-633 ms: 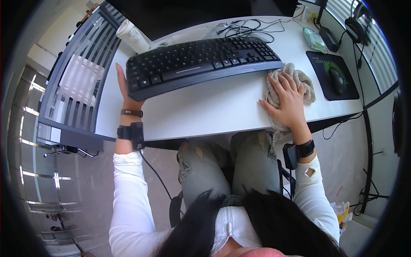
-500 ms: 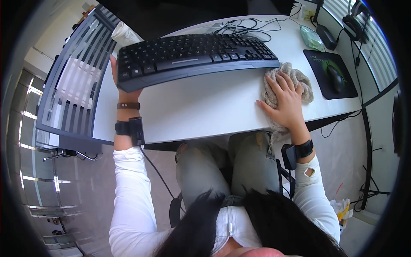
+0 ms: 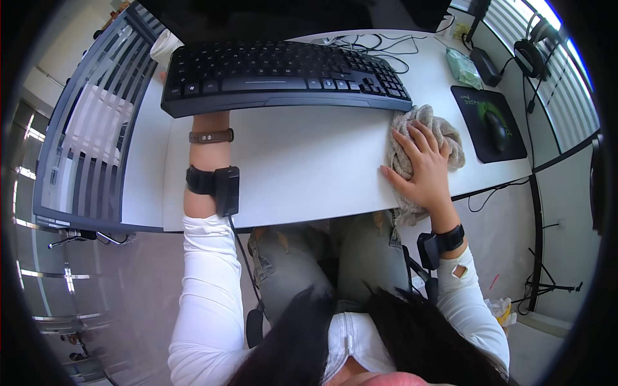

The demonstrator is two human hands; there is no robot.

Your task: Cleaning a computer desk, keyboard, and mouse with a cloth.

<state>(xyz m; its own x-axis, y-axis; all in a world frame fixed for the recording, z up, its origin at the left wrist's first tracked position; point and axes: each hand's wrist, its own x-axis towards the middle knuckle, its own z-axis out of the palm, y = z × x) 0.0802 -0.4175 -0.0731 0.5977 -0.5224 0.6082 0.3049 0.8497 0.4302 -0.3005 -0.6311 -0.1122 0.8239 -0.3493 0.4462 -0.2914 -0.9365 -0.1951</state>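
Observation:
A black keyboard (image 3: 273,83) is held up above the white desk, its front edge toward me. My left hand (image 3: 211,121) reaches under its left part and supports it from below; most of that hand and its grip are hidden by the keyboard. Just below the keyboard's right end, a crumpled grey-beige cloth (image 3: 454,143) lies near the desk's front edge. My right hand (image 3: 421,170) rests flat on this cloth, fingers spread and thumb pointing left.
Behind the keyboard stands a dark monitor (image 3: 290,19), with tangled black cables (image 3: 380,48) beside its base. To the right are a mouse (image 3: 496,130) on a black mouse pad (image 3: 473,106) and a green packet (image 3: 463,69). A slatted divider (image 3: 90,135) borders the desk's left side.
My left hand has slid inward from the keyboard's left end to underneath it. The keyboard has tilted level, its left end lower in angle. My right hand stays on the cloth.

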